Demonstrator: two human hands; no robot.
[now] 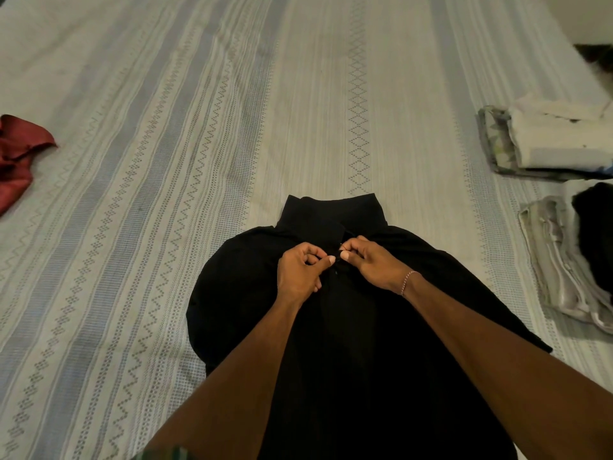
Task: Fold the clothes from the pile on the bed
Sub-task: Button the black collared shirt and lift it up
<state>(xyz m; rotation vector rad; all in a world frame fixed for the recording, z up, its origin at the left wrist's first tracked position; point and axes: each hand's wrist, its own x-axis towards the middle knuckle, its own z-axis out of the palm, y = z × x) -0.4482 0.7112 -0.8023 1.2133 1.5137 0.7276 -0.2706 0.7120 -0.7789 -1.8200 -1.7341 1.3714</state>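
A black collared shirt (238, 293) lies flat on the bed in front of me, collar pointing away. Just below the collar, my left hand (300, 272) and my right hand (373, 263) meet at the shirt's front placket. Each hand pinches the black fabric between thumb and forefinger, with the fingertips almost touching each other. A small button shows between them. My forearms cover much of the shirt's lower part.
The bed (166, 144) has a pale striped patterned cover. A crumpled red garment (18, 154) lies at the left edge. At the right sit a folded white and floral stack (547, 144) and a folded grey stack with a black item on top (564, 260).
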